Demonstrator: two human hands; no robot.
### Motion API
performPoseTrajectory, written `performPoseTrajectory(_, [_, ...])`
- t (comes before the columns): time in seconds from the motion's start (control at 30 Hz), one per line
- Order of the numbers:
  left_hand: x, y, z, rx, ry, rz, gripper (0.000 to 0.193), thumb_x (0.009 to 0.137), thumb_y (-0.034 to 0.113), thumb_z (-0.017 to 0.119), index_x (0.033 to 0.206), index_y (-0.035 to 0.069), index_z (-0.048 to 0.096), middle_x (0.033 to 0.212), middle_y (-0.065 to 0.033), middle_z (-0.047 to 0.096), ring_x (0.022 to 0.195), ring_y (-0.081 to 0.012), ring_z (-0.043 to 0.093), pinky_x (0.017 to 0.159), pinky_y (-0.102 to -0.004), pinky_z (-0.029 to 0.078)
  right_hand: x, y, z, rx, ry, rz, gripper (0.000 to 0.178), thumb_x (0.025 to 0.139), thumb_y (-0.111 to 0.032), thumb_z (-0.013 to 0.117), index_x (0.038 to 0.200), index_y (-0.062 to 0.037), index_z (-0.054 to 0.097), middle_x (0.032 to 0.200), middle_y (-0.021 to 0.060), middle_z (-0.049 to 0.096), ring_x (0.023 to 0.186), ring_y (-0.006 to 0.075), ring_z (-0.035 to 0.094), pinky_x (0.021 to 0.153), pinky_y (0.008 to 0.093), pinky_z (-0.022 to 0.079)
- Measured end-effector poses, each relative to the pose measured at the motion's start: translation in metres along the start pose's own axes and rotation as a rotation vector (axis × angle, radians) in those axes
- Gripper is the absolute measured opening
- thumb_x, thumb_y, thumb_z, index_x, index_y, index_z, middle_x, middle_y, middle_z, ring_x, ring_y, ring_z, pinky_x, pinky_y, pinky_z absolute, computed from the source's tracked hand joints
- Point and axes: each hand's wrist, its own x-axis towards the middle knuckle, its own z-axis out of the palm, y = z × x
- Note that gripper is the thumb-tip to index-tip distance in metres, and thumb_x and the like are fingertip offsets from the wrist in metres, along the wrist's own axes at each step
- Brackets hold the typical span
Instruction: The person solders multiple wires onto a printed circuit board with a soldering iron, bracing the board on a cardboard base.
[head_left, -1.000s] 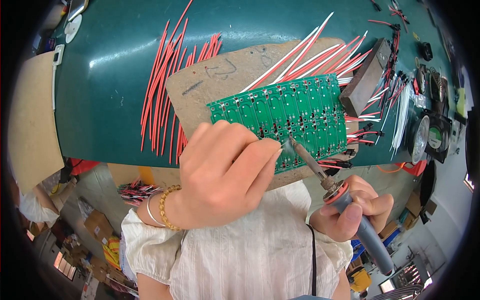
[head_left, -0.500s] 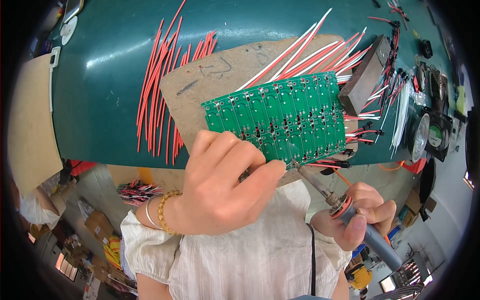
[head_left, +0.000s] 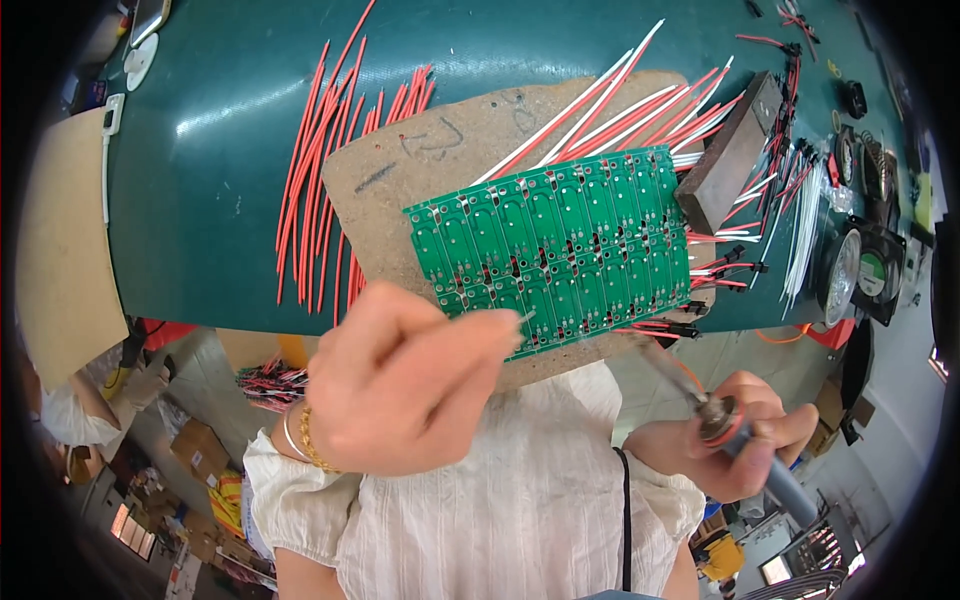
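Green and glossy, the circuit board panel (head_left: 555,250) is a grid of small identical boards with slots and pale pads, lying tilted on a rough brown fibreboard slab (head_left: 440,160) at the near edge of the teal table (head_left: 220,150). Nearest the camera, the left hand (head_left: 400,390) is curled almost closed, thumb and fingers pinched on a thin silvery strand of solder wire (head_left: 522,317) whose tip touches the board's near edge; gold bracelets ring the wrist. Lower right, the right hand (head_left: 745,445) is wrapped tight around the blue-grey handle of a soldering iron (head_left: 720,425), its blurred metal shaft slanting up toward the board's near corner. Beyond the board, red and white wires (head_left: 620,110) fan out from under its far edge, beside a dark rectangular block (head_left: 728,155). Farther left, loose red wires (head_left: 320,170) lie on the smooth table.
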Motion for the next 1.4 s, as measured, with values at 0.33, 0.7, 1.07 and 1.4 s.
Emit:
performPoseTrajectory(0.33, [0.016, -0.015, 0.017, -0.031, 0.031, 0.065, 0.019, 0.061, -0.003, 0.071, 0.076, 0.004, 0.061, 0.064, -0.0046, 0.052, 0.051, -0.0172, 0.048, 0.049, -0.0291, 0.033, 0.006, -0.001, 0.005, -0.026, -0.421, 0.046, 0.036, 0.078, -0.009, 0.067, 0.09, -0.0055, 0.033, 0.053, 0.0063, 0.049, 0.038, 0.0144, 0.045, 0.038, 0.0297, 0.035])
performPoseTrajectory(0.7, [0.019, -0.022, 0.024, 0.041, 0.008, 0.157, 0.019, 0.061, -0.004, 0.07, 0.076, 0.005, 0.062, 0.062, -0.0008, 0.053, 0.054, -0.0154, 0.048, 0.058, -0.03, 0.032, -0.001, 0.001, 0.041, -0.196, -0.224, 0.056, 0.033, 0.085, -0.024, 0.059, 0.078, -0.007, 0.032, 0.042, -0.0003, 0.048, 0.036, 0.0084, 0.044, 0.04, 0.0229, 0.034])
performPoseTrajectory(1.07, [0.018, -0.023, 0.022, 0.06, -0.003, 0.152, 0.02, 0.06, -0.002, 0.072, 0.076, 0.006, 0.063, 0.062, -0.0014, 0.052, 0.055, -0.0179, 0.048, 0.058, -0.0308, 0.032, 0.011, 0.001, 0.02, -0.1, -0.44, 0.021, 0.031, 0.077, -0.006, 0.065, 0.087, -0.0026, 0.036, 0.056, 0.0078, 0.049, 0.037, 0.0157, 0.046, 0.037, 0.0305, 0.034])
performPoseTrajectory(1.4, [0.021, -0.028, 0.027, 0.064, 0.084, 0.209, 0.024, 0.055, 0.001, 0.069, 0.078, 0.006, 0.064, 0.061, 0.0005, 0.045, 0.055, -0.0171, 0.044, 0.056, -0.0311, 0.03, 0.009, -0.002, 0.035, -0.148, -0.263, 0.061, 0.027, 0.083, -0.017, 0.055, 0.078, -0.0057, 0.031, 0.045, 0.0044, 0.048, 0.037, 0.0096, 0.041, 0.039, 0.0263, 0.033])
